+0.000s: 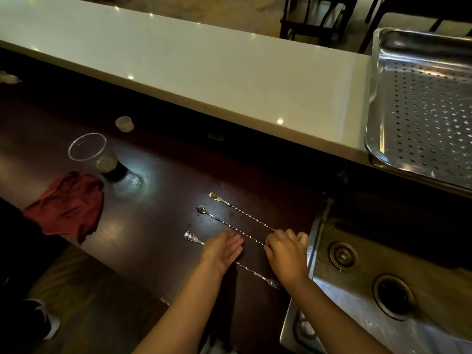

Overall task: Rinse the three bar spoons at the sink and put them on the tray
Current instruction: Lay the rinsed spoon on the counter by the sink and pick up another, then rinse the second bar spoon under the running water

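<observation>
Three bar spoons lie side by side on the dark wooden counter, bowls pointing left: the far spoon (242, 212), the middle spoon (229, 225) and the near spoon (192, 237), whose forked end shows by my right wrist. My left hand (222, 251) rests flat over the near spoon's shaft, fingers extended. My right hand (287, 251) curls down over the right ends of the far and middle spoons, and the hand hides its grip. The steel sink (362, 241) lies just right of my right hand. The perforated steel tray (421, 111) sits empty at the upper right.
A raised white bar top (204, 67) runs behind the counter. At the left are a clear plastic cup (88, 149), a small white cup (124, 123) and a crumpled red cloth (69, 205). The sink floor has two drains (394, 295). Dark chairs (314, 19) stand beyond the bar.
</observation>
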`<action>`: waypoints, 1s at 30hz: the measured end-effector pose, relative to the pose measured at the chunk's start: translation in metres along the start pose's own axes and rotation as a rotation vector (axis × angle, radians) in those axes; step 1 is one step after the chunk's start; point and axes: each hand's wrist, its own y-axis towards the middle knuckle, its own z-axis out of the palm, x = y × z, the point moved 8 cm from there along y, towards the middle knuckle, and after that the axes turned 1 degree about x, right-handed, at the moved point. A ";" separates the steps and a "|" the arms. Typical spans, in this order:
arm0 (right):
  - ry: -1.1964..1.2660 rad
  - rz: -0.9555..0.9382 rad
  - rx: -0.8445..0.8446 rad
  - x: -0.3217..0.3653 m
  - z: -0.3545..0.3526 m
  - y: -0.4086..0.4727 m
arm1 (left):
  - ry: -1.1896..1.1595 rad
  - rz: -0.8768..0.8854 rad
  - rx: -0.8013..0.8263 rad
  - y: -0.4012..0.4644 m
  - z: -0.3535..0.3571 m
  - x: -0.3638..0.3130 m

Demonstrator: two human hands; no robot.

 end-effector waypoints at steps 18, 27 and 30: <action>0.325 -0.011 0.055 -0.044 -0.028 -0.002 | 0.013 0.192 -0.080 -0.008 0.031 -0.012; 0.863 0.413 -0.181 -0.209 -0.109 -0.093 | 0.092 0.270 0.335 -0.075 0.182 0.028; 1.085 0.644 -0.342 -0.274 -0.121 -0.145 | 0.149 0.252 0.453 -0.104 0.239 0.067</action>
